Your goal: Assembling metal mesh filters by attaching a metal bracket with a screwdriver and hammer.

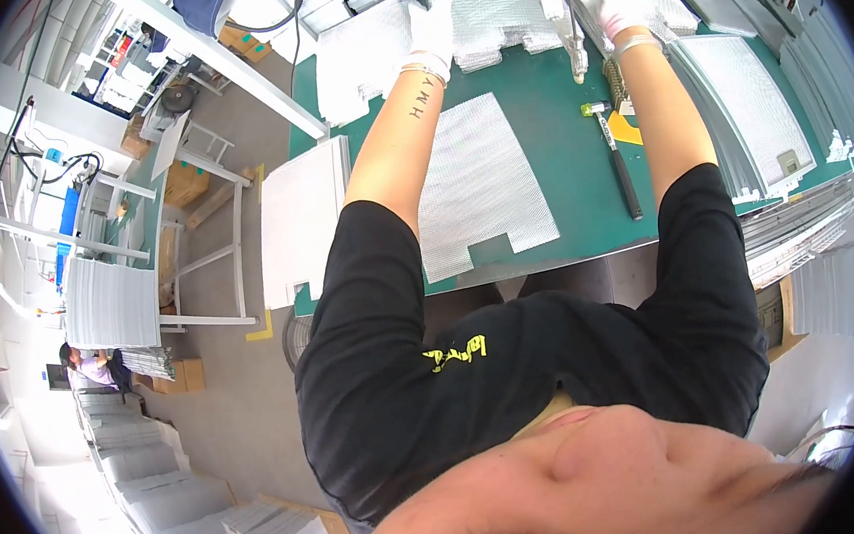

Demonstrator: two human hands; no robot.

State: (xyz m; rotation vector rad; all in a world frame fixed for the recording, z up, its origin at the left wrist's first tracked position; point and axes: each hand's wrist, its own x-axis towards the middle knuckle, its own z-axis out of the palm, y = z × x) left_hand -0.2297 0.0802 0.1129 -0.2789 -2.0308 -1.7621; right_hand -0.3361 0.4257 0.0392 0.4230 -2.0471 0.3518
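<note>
Both arms reach to the far side of the green-topped table (568,171). My left hand (432,32), in a white glove, is open, thumb apart, between white sheets (356,62) and a pile of silvery mesh sheets (495,6). My right hand (611,3), also gloved, lies with fingers extended over mesh sheets at the far right, beside an upright metal bar (559,6). A notched mesh sheet (485,177) lies flat near me, partly behind my left forearm. By my right forearm rests a hammer (621,166) with a green-tipped head, next to a yellow piece (625,130).
Flat white panels (301,222) are stacked at the table's left edge. Mesh panels (751,111) stand piled at the right, with more grey panels beyond. A white frame post (231,67) crosses the left. Another person (89,369) is far off at the left.
</note>
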